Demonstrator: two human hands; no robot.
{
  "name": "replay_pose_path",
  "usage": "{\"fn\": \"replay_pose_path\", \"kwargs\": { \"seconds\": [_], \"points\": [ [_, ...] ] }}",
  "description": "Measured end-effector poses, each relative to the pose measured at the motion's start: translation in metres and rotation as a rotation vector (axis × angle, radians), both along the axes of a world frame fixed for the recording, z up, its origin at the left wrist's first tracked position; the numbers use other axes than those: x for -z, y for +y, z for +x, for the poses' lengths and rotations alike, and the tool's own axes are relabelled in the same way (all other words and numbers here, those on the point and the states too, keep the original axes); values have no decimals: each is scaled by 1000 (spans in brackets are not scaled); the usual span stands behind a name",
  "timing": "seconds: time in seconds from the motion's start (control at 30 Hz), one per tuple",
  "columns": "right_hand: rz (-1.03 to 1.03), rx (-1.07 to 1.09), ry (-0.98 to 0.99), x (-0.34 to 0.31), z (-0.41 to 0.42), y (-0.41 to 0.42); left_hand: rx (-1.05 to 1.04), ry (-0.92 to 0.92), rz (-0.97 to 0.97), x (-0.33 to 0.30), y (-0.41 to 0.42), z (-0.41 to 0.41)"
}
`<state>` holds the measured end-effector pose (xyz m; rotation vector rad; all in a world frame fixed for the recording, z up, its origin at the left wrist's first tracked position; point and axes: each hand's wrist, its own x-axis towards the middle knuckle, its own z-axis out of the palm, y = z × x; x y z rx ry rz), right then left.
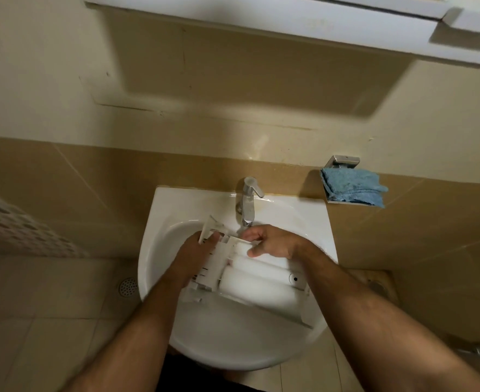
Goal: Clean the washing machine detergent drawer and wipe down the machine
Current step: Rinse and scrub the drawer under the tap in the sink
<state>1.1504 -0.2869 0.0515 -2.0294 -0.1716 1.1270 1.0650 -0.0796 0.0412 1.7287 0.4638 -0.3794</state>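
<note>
Beige wall tiles surround a white ceramic washbasin (pixel 304 219) fixed beneath a white wall cabinet (pixel 289 21). Over the bowl lies the white plastic detergent drawer (pixel 255 281), tilted, its far end just under the spout of the chrome single-lever tap (pixel 248 202). On its left side, the left hand (pixel 195 257) grips the drawer with fingers wrapped around the edge; the right hand (pixel 272 243) pinches the drawer's far rim, fingers curled. Right of the basin, a folded blue cloth (pixel 353 188) rests on a small metal wall shelf (pixel 343 161).
</note>
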Motion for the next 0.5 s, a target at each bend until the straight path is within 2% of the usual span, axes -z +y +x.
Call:
{"fn": "replay_pose_path", "kwargs": {
  "seconds": [0.1,0.2,0.27,0.33,0.4,0.5],
  "points": [
    [-121,-19,-219,-2,-2,9,-110,-1,84,-1,-2,-1],
    [-489,-93,-673,-6,-17,14,-204,-12,196,-7,-17,-1],
    [-607,-43,-900,1,-27,16,-212,-23,282,-14,-30,2],
    [-609,47,-954,13,-33,16,-206,-33,318,-20,-43,7],
    [-620,82,-899,20,-37,14,-188,-35,322,-20,-50,12],
    [-628,-5,-810,22,-43,16,-194,-45,300,-21,-51,18]
  ]
}}
